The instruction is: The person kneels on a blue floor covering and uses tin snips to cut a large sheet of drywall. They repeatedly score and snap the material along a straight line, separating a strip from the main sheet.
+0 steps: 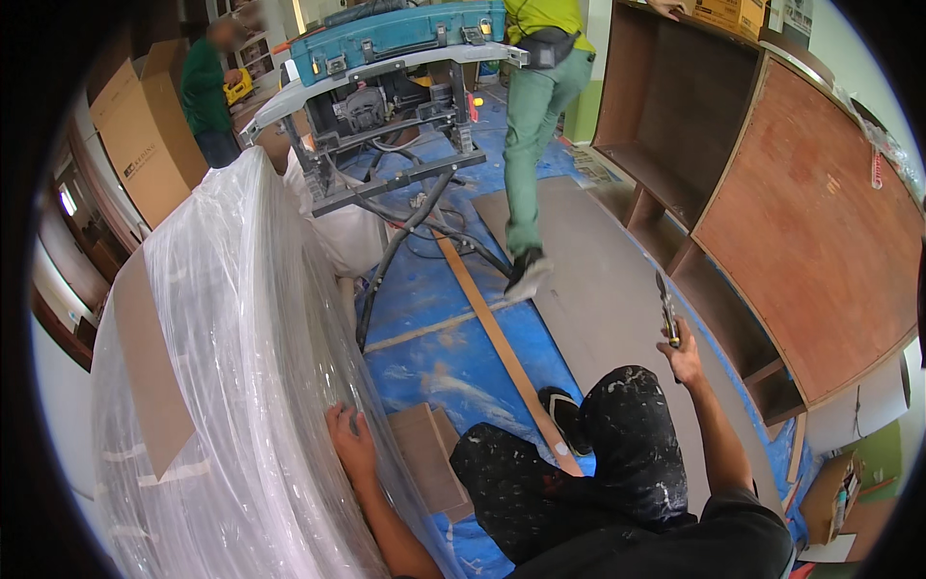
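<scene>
Floor: blue plastic sheeting [415,372], dusty and streaked; probably laid to save the floor beneath from work dirt.
Wrapped bulk: tall rounded pile under shiny clear plastic film [256,318], person's left side. Film likely guards against dust and scuffs. Flat brown cardboard strip [154,367] lies along its left flank; looks like edge padding. Contents too blurred by film to tell.
Left hand: bare [350,439], fingers loosely bent and apart, grasping nothing. Rests against the right side of the film, seemingly for support or steadying.
Right hand: bare [683,359], fingers closed round a slim silver-and-black hand tool with yellow on its grip [668,307]. Exact kind too small to tell.
Tool position: grip inside the right hand, metal end projecting beyond the fingers, pointing away from the body; that likely keeps the tip clear of legs and film. Well apart from the left hand.
Panel: large flat grey-brown board [603,280] on the sheeting, below the raised right hand; flat placing probably keeps it stable.
Near knees: smaller flat brown boards [422,454] beside the wrapped bulk; long narrow tan wooden strip [499,338] running toward the seated person's foot.
Beyond: teal hard case [405,43] atop a grey-and-black folding metal stand [400,183]; co-worker in green trousers [529,145] stands alongside.
</scene>
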Tool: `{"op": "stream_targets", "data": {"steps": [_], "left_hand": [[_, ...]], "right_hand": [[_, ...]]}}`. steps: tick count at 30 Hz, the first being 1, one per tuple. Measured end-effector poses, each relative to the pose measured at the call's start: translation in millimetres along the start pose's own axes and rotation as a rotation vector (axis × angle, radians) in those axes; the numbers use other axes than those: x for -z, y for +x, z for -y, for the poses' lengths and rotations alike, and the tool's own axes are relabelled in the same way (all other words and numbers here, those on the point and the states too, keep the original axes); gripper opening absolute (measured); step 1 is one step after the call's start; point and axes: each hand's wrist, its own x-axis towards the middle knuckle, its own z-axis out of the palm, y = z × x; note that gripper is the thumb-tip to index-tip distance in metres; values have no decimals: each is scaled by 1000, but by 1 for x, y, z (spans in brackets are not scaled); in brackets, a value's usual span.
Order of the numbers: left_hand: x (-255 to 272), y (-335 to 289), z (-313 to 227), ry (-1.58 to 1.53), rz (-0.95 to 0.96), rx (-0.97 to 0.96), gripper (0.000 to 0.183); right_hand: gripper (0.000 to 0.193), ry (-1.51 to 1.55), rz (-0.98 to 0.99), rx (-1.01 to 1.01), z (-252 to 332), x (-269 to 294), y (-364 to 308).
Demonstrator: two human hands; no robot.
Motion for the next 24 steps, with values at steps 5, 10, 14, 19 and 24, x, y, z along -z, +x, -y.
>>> {"op": "stream_targets", "data": {"steps": [5, 10, 14, 19, 24], "left_hand": [[1, 0, -1, -43, -9, -6, 23], [-1, -1, 4, -35, -39, -34, 22], [-1, 2, 5, -79, -52, -26, 21], [-2, 1, 1, -74, -89, -13, 20], [-5, 1, 3, -67, -83, 28, 18]], "right_hand": [[60, 53, -31, 179, 71, 1, 2], [62, 513, 169, 161, 128, 20, -27], [61, 875, 331, 99, 161, 37, -58], [61, 657, 340, 60, 169, 41, -87], [66, 550, 439, 18, 141, 12, -87]]}}
